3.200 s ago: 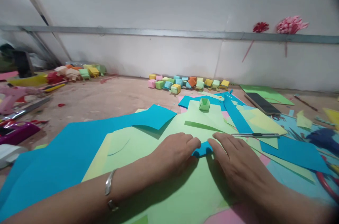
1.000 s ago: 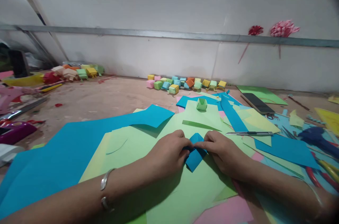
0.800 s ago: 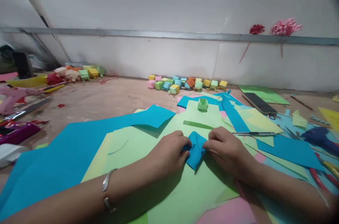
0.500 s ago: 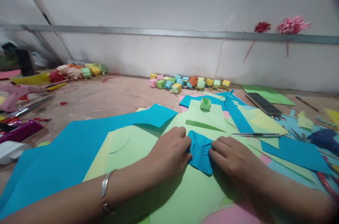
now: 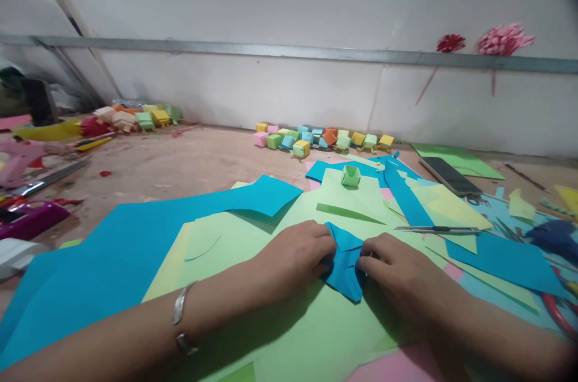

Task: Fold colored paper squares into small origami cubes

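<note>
Over pale green sheets (image 5: 280,340), the left hand (image 5: 309,249) pinches the folded blue paper (image 5: 345,268) at its nine o'clock edge, and the right hand (image 5: 392,264) grips it at three. From that paper, a craft knife (image 5: 436,230) lies near two o'clock; farther, a small green box (image 5: 351,176) at twelve; farthest, coloured paper cubes (image 5: 301,148) spanning eleven to one.

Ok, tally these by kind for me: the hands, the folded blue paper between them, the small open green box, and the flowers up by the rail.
Left hand and right hand: 2
Folded blue paper: 1
Open green box: 1
Red flower and pink flower: 2
Total: 6
</note>
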{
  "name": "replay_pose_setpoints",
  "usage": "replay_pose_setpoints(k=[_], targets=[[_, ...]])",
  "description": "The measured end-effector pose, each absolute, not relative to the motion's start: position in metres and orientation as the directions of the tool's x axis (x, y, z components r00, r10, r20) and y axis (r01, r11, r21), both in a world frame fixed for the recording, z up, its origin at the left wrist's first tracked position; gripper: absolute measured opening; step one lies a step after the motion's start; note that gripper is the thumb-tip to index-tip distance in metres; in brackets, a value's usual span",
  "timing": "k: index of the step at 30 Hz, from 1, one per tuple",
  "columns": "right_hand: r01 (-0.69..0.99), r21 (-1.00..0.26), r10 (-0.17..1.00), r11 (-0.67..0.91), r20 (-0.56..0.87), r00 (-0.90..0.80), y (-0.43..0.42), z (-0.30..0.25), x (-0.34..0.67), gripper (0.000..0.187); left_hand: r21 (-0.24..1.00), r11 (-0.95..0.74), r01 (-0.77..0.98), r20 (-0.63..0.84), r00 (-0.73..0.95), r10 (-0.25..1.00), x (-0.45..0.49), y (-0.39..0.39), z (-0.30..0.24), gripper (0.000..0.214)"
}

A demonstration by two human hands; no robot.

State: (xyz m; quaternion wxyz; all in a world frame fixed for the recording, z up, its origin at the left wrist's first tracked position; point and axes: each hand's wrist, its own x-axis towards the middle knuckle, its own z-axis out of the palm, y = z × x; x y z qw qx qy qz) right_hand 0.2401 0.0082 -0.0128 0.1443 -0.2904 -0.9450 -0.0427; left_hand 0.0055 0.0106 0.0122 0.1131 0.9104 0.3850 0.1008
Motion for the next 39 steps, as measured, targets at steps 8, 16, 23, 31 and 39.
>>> replay_pose_setpoints(k=[8,16,23,31,39], targets=[[0.522,0.002,0.503,0.853,0.265,-0.823,0.002,-0.008,0.233,0.012,0.299,-0.676,0.673,0.087,0.686,0.722,0.005,0.011,0.016,0.008],[0.37,0.232,0.279,0.9,0.346,-0.896,0.004,-0.008,0.229,0.023,0.215,-0.72,0.66,0.027,0.733,0.68,0.003,0.008,0.024,0.037],[0.352,0.231,0.222,0.907,0.448,-0.866,0.012,-0.01,0.233,0.038,0.018,-0.772,0.635,0.018,0.772,0.635,0.007,0.006,0.017,0.015],[0.421,0.138,0.353,0.896,0.352,-0.867,0.011,-0.011,0.234,0.024,-0.025,-0.762,0.647,0.048,0.763,0.645,0.012,0.002,0.013,0.038],[0.463,0.097,0.399,0.881,0.373,-0.838,0.009,-0.011,0.233,0.027,0.045,-0.845,0.533,0.155,0.832,0.533,0.007,0.008,-0.001,0.013]])
